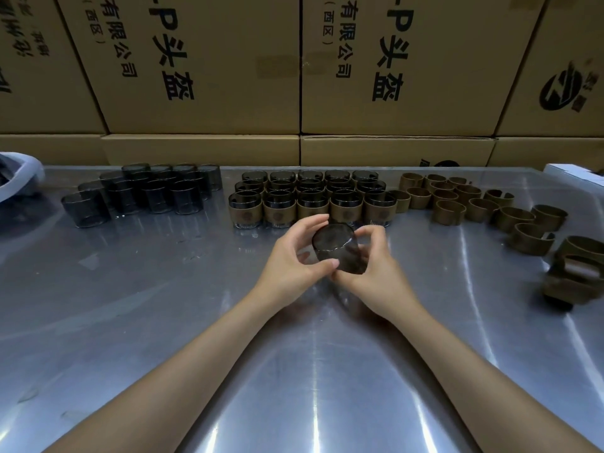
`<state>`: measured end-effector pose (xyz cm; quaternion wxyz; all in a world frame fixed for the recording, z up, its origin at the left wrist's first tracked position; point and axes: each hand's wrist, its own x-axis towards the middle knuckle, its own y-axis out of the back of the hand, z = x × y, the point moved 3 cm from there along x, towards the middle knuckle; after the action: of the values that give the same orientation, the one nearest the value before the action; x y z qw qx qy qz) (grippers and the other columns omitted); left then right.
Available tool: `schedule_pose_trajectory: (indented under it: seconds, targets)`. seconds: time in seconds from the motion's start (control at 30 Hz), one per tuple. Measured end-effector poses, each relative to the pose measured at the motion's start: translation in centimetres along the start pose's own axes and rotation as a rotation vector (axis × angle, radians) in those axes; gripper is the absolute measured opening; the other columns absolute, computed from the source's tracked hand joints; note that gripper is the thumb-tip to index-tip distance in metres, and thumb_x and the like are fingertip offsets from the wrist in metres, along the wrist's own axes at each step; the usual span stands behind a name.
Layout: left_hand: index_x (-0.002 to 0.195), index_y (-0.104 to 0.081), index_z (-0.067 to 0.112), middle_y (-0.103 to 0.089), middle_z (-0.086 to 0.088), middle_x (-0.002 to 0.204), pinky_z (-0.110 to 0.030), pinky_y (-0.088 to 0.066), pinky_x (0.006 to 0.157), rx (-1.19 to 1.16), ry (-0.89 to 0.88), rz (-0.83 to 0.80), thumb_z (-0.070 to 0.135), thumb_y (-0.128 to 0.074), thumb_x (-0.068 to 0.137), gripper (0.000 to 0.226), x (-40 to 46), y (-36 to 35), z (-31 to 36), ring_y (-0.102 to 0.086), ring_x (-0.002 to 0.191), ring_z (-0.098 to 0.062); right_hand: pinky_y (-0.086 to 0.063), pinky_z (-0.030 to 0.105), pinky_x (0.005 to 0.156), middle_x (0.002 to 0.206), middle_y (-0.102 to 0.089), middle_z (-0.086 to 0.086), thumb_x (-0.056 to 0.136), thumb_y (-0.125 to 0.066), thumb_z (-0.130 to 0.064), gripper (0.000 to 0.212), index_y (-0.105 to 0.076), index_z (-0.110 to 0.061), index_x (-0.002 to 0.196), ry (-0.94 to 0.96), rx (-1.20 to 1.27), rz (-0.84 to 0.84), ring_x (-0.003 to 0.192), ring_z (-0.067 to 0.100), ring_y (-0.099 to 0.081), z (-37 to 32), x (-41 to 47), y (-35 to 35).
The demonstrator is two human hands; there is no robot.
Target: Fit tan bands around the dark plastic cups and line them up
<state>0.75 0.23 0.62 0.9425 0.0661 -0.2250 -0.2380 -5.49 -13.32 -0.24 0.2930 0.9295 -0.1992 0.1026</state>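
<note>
- Two hands grasp one dark cup (338, 248) above the metal table (163, 305) — the left hand (295, 256) curled round its left side, the right hand (372, 266) round its right.
- Banded cups (310, 199) stand in rows just behind.
- Bare cups (143, 191) cluster far left.
- Loose tan bands (474, 204) lie to the right — cardboard boxes (202, 63) behind everything.

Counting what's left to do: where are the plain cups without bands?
The unbanded cups stand clustered at the far left of the metal table, left of the banded cups; one more cup is held in both hands.
</note>
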Motion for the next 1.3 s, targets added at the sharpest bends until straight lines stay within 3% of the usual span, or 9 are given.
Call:
schedule_pose_trajectory:
  seconds: [0.1, 0.2, 0.27, 0.37, 0.6, 0.8, 0.9, 1.1, 1.3]
  targets:
    - [0.133, -0.043, 0.032, -0.053, 0.005, 0.136, -0.037, -0.041, 0.109, 0.022, 0.057, -0.042, 0.003, -0.076, 0.08, 0.069, 0.1, 0.0, -0.4, -0.049, 0.13, -0.011, -0.051, 0.038, 0.083, 0.111, -0.064, -0.008, 0.077, -0.072, -0.045, 0.055, -0.032, -0.03, 0.113, -0.031, -0.153, -0.035, 0.103, 0.015, -0.061, 0.2, 0.1, -0.2]
    - [0.143, -0.037, 0.025, -0.049, 0.003, 0.14, -0.027, -0.04, 0.106, -0.043, 0.127, -0.044, 0.012, -0.073, 0.083, 0.071, 0.2, 0.0, -0.5, -0.049, 0.128, -0.01, -0.047, 0.042, 0.095, 0.12, -0.058, -0.006, 0.073, -0.068, -0.039, 0.054, -0.035, -0.03, 0.114, -0.103, -0.056, -0.072, 0.115, 0.016, -0.054, 0.4, 0.4, -0.5]
    - [0.143, -0.04, 0.025, -0.052, 0.006, 0.137, -0.018, -0.042, 0.097, -0.124, 0.173, 0.004, 0.023, -0.066, 0.089, 0.06, 0.2, 0.2, -0.4, -0.053, 0.12, 0.0, -0.039, 0.032, 0.1, 0.122, -0.054, -0.001, 0.078, -0.065, -0.017, 0.043, -0.042, -0.026, 0.113, -0.109, 0.124, 0.049, 0.123, 0.018, -0.047, 0.8, 0.8, 0.3]
    - [0.134, -0.048, 0.034, -0.055, 0.012, 0.134, -0.022, -0.038, 0.093, -0.197, 0.246, 0.06, 0.036, -0.053, 0.096, 0.038, 0.4, 0.6, -0.5, -0.052, 0.119, 0.004, -0.027, 0.017, 0.086, 0.115, -0.053, -0.003, 0.084, -0.056, -0.003, 0.032, -0.05, -0.023, 0.109, -0.145, 0.13, 0.342, 0.124, 0.018, -0.04, 2.1, 1.0, 2.4]
    - [0.126, -0.053, 0.032, -0.056, 0.009, 0.133, -0.025, -0.04, 0.09, -0.16, 0.245, 0.096, 0.036, -0.042, 0.101, 0.027, 0.9, 0.6, -0.8, -0.051, 0.125, -0.009, -0.035, 0.038, 0.1, 0.143, -0.038, 0.009, 0.092, -0.053, -0.012, 0.039, -0.049, -0.014, 0.131, -0.302, -0.289, 0.425, 0.13, 0.029, -0.037, 5.5, 5.1, 6.6]
    - [0.119, -0.054, 0.032, -0.061, 0.011, 0.121, -0.019, -0.042, 0.085, -0.195, 0.256, 0.14, 0.036, -0.038, 0.102, 0.023, 1.2, 0.8, -1.0, -0.056, 0.112, -0.005, -0.043, 0.045, 0.093, 0.162, -0.006, 0.006, 0.097, -0.049, -0.02, 0.051, -0.032, -0.017, 0.145, -0.343, -0.738, 0.272, 0.129, 0.037, -0.04, 8.1, 7.9, 9.6]
    - [0.12, -0.055, 0.032, -0.061, 0.013, 0.12, -0.018, -0.042, 0.084, -0.182, 0.246, 0.137, 0.037, -0.037, 0.102, 0.025, 1.2, 0.8, -1.1, -0.056, 0.11, -0.003, -0.041, 0.046, 0.096, 0.159, -0.019, 0.01, 0.098, -0.044, -0.018, 0.051, -0.03, -0.017, 0.147, -0.333, -0.796, 0.279, 0.131, 0.039, -0.037, 9.0, 9.0, 10.2]
    - [0.118, -0.056, 0.031, -0.062, 0.01, 0.12, -0.019, -0.043, 0.086, -0.187, 0.245, 0.139, 0.037, -0.037, 0.102, 0.025, 1.2, 0.8, -1.1, -0.057, 0.11, -0.005, -0.046, 0.046, 0.082, 0.124, -0.053, 0.019, 0.096, -0.052, -0.016, 0.036, -0.05, -0.013, 0.132, -0.266, -0.792, 0.384, 0.109, 0.038, -0.054, 9.4, 8.9, 10.4]
    - [0.113, -0.057, 0.03, -0.064, 0.008, 0.118, -0.021, -0.043, 0.087, -0.2, 0.25, 0.146, 0.036, -0.038, 0.102, 0.023, 1.1, 0.7, -0.8, -0.057, 0.11, -0.007, -0.046, 0.039, 0.072, 0.106, -0.06, 0.008, 0.095, -0.056, -0.02, 0.018, -0.062, -0.011, 0.11, 0.059, -0.606, 0.531, 0.098, 0.028, -0.057, 5.5, 4.9, 8.8]
